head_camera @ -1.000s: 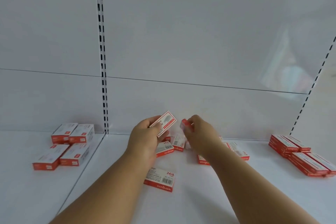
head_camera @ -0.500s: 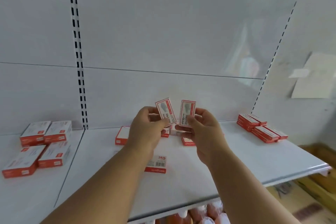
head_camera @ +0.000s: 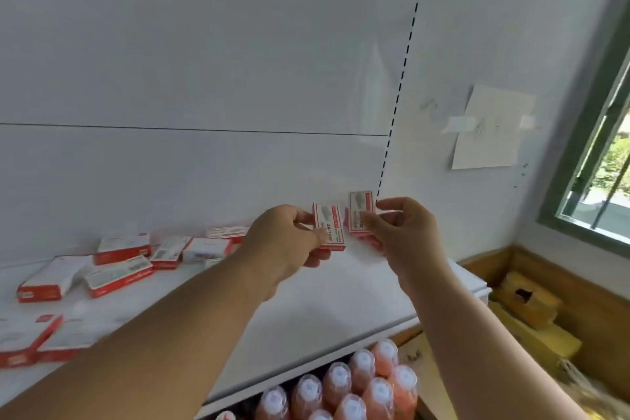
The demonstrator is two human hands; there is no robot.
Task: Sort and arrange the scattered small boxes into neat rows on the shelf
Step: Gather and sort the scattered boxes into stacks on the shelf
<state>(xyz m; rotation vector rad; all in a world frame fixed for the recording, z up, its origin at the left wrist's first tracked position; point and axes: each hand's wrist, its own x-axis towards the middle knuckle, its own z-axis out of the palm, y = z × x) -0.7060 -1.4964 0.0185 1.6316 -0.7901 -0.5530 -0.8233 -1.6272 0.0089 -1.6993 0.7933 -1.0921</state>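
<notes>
**Two boxes held up over the shelf**

At the far left of the frame I see loose red-and-white boxes (head_camera: pixel 117 274) scattered on the white shelf (head_camera: pixel 327 314), some flat, some tilted, with two more blurred ones at the lower left edge. Moving toward centre, my left hand (head_camera: pixel 286 249) has its fingers (head_camera: pixel 318 235) curled round a small box (head_camera: pixel 330 231), thumb across its face, holding it upright above the shelf. Just beside it, my right hand (head_camera: pixel 402 232) pinches a second box (head_camera: pixel 360 212), also upright, its fingers bent over the box's right edge. The two boxes stand side by side, nearly touching. Below the shelf's front edge, lower centre, are orange bottles (head_camera: pixel 354 385) with white caps. At right, a paper sheet (head_camera: pixel 491 128) is taped to the wall beside a window (head_camera: pixel 603 133).
</notes>
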